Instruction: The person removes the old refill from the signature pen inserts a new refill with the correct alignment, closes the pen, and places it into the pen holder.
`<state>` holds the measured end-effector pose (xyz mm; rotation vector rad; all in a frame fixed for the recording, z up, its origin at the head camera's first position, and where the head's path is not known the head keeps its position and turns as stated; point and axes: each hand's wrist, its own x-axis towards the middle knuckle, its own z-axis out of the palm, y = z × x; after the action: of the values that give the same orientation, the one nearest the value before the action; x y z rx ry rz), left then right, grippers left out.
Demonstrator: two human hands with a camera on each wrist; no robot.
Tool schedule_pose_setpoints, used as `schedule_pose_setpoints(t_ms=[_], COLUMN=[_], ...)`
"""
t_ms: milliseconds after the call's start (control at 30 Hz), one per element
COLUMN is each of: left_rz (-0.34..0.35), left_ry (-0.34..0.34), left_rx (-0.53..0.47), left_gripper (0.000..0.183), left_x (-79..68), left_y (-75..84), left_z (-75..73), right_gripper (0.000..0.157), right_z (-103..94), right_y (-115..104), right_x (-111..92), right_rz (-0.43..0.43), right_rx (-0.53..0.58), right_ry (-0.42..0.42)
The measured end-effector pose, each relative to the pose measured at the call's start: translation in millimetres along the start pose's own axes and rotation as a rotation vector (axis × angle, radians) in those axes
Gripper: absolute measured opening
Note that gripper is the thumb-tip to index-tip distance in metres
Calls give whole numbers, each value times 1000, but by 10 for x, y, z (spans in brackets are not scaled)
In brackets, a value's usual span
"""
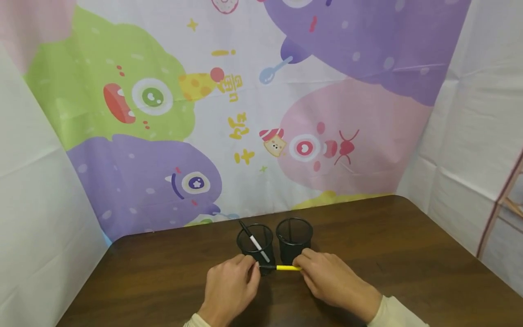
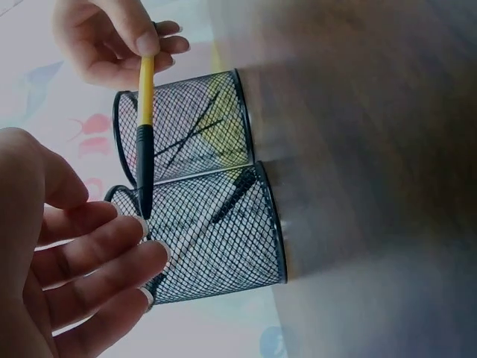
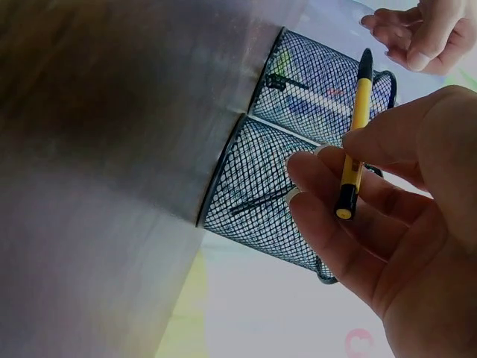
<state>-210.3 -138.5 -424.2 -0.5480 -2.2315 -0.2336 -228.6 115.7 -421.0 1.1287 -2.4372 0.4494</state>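
Observation:
Between the thumb and fingers of my right hand [image 1: 333, 278] a yellow marker [image 1: 288, 268] is pinched, lying level with its black end toward the left. My left hand [image 1: 229, 287] is near that black end, its fingers loosely bent and holding nothing in the left wrist view. Just beyond the hands, two black mesh pen cups stand upright side by side. A white marker with a black end [image 1: 257, 243] leans in the left cup [image 1: 244, 250]. Thin dark lines show through the mesh of the right cup [image 1: 289, 252].
Both cups stand on a brown wooden table [image 1: 163, 263] with rounded far corners. Behind it hangs a white cloth [image 1: 253, 195] printed with cartoon monsters. Pale cloth walls [image 1: 453, 136] enclose the left and right sides.

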Motion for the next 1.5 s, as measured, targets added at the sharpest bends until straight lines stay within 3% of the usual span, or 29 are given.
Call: schedule_pose_setpoints(t_ms=[300, 767, 1000, 1500], left_rz=[-3, 2, 8, 61], left_ry=[-36, -73, -109, -61], left_rx=[-36, -38, -37, -57], left_gripper=[8, 23, 24, 22], left_x=[-12, 8, -14, -16], left_y=[10, -5, -7, -7], left_z=[-6, 9, 27, 19], right_gripper=[20, 23, 22, 23], right_z=[34, 28, 25, 39], right_y=[20, 64, 51, 55], right_x=[-6, 26, 22, 22], right_rz=[-31, -76, -75, -128], right_rx=[-31, -75, -70, -54], right_ry=[67, 167, 162, 227])
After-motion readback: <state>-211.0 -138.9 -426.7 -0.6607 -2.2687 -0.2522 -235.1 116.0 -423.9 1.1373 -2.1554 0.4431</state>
